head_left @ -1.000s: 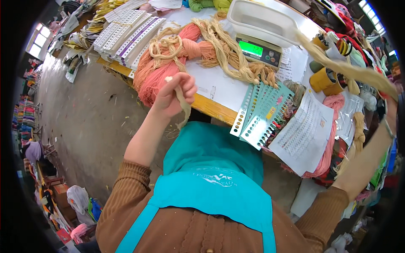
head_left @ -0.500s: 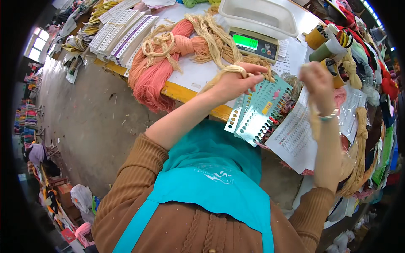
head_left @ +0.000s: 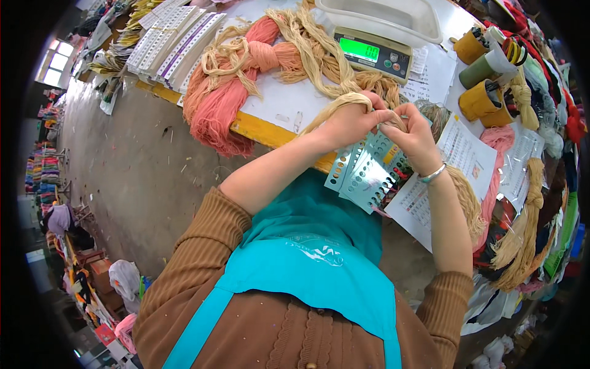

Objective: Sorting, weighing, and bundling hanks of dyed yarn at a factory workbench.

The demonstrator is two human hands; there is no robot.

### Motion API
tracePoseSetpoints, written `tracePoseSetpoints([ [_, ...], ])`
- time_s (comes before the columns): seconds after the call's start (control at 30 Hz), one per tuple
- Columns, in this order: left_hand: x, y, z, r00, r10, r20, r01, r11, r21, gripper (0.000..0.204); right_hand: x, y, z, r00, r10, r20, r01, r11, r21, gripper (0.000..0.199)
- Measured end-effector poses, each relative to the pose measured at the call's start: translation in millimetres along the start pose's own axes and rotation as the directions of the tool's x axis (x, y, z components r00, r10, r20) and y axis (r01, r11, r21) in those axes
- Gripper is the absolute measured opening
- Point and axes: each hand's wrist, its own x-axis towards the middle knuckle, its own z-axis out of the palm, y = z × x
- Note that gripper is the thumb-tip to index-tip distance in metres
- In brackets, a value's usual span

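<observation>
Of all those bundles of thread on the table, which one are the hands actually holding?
The pale beige skein, gripped between both hands. The salmon-pink bundle lies untouched to its left.

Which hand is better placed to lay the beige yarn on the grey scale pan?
Probably left. The left hand already grips the beige yarn strand and sits closer to the scale pan; the right hand only pinches its end.

A pale beige yarn skein [head_left: 335, 106] arcs taut across the tabletop's near edge, its end pinched above the perforated teal cards [head_left: 365, 175].
</observation>
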Motion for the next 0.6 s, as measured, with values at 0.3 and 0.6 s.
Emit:
tracePoseSetpoints([
  [0.3,3,-23,-2,0.973,-0.231,0.004,0.223,0.932,-0.285,0.02,13,34,15,0.728,-0.656,-0.199,0.413,0.651,-0.637,0.017],
  [0.6,9,-17,6,0.952,-0.299,-0.06,0.305,0.935,0.179,0.03,21,48,-10,0.871,0.007,-0.491,0.166,0.937,0.309,0.013],
])
